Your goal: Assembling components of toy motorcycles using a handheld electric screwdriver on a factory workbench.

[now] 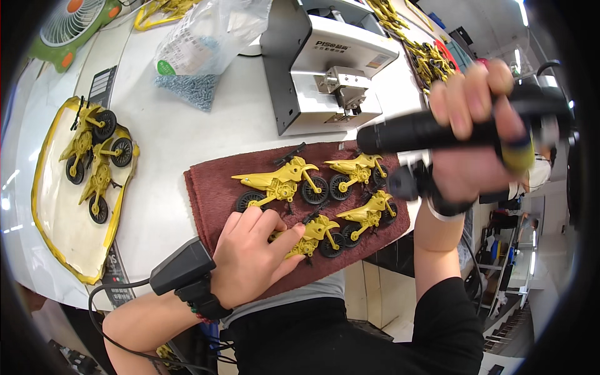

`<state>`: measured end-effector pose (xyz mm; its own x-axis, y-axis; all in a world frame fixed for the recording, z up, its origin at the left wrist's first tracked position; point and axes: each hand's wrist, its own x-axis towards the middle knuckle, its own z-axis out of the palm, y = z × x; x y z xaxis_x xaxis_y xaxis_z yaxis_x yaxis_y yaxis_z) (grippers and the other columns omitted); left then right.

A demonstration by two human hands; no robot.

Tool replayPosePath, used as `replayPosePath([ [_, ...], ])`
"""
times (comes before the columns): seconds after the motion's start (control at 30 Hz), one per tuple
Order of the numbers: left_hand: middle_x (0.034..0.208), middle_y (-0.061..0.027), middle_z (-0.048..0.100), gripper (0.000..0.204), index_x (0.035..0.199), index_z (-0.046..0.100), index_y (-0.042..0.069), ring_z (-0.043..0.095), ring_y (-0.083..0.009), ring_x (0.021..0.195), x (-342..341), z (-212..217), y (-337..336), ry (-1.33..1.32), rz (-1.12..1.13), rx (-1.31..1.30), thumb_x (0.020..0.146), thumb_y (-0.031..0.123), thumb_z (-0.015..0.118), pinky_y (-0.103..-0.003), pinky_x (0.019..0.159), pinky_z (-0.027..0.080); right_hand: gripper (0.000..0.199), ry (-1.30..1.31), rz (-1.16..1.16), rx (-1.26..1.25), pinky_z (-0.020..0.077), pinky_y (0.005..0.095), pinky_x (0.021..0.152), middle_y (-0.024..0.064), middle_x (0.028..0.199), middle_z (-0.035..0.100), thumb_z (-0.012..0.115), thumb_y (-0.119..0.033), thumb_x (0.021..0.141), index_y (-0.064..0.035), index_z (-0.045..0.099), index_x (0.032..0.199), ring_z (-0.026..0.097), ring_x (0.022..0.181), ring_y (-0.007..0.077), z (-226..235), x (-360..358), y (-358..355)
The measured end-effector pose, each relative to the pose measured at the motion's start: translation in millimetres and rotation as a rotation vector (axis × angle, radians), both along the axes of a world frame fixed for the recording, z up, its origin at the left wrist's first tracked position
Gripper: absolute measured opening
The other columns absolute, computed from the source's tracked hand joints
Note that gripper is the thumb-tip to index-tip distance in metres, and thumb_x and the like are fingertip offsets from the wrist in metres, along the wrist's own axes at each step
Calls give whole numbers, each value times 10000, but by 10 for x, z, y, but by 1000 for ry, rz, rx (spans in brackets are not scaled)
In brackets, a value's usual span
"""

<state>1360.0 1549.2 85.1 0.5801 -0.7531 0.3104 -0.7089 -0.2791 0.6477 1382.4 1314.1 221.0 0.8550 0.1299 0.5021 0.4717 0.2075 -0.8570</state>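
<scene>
Four yellow toy motorcycles with black wheels lie on a dark red towel (215, 181). My left hand (247, 253) holds the near left toy motorcycle (320, 229) down on the cloth, its thumb and fingers pressed about the rear part. Behind it lies another toy motorcycle (275, 181), and to the right are a far one (355, 166) and a near one (370, 211). Raised at the right, my right hand (465, 172) grips a black electric screwdriver (400, 134), blurred by motion. Its tip cannot be made out.
A grey and white machine (331, 62) stands behind the towel. A clear bag of small grey screws (190, 87) lies to its left. At left, more toy motorcycles (97, 162) sit on a yellow-edged tray (53, 231). A green fan (65, 28) and piled yellow parts (428, 62) are farther back.
</scene>
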Motion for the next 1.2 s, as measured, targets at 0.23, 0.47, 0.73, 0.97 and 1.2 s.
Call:
replayPosePath([
  [0.23, 781, -2, 495, 376, 950, 625, 111, 467, -188, 747, -7, -3, 0, 1, 9, 42, 607, 211, 743, -323, 634, 342, 301, 53, 144, -42, 476, 297, 565, 40, 693, 551, 693, -43, 686, -80, 450, 859, 572, 559, 164, -179, -616, 175],
  [0.47, 782, -1, 499, 397, 954, 627, 112, 468, -187, 750, -9, -15, 6, 3, 21, 51, 590, 213, 749, -323, 635, 344, 299, 53, 152, 2, 462, 313, 542, 60, 674, 557, 709, -21, 663, -53, 479, 850, 557, 553, 185, -334, -642, 255],
  [0.73, 788, -2, 499, 401, 960, 629, 113, 470, -186, 751, -24, -9, 1, 4, 34, 51, 587, 202, 748, -324, 631, 344, 278, 63, 100, -129, 475, 272, 523, 24, 678, 565, 722, -100, 688, -91, 477, 821, 574, 531, 152, -378, -635, 346],
  [0.97, 784, -2, 492, 411, 984, 629, 128, 466, -185, 754, -23, 20, -11, 15, 20, 69, 596, 202, 745, -323, 637, 341, 284, 40, 80, -105, 473, 271, 520, 24, 663, 558, 726, -116, 692, -84, 476, 823, 570, 522, 154, -388, -636, 377],
  [1.2, 788, -7, 475, 416, 994, 626, 127, 458, -188, 764, -20, 45, -9, 20, 17, 85, 600, 193, 742, -323, 638, 338, 226, 111, 193, -54, 485, 280, 507, 54, 617, 587, 752, -92, 683, -45, 539, 742, 579, 503, 174, -297, -424, 345],
])
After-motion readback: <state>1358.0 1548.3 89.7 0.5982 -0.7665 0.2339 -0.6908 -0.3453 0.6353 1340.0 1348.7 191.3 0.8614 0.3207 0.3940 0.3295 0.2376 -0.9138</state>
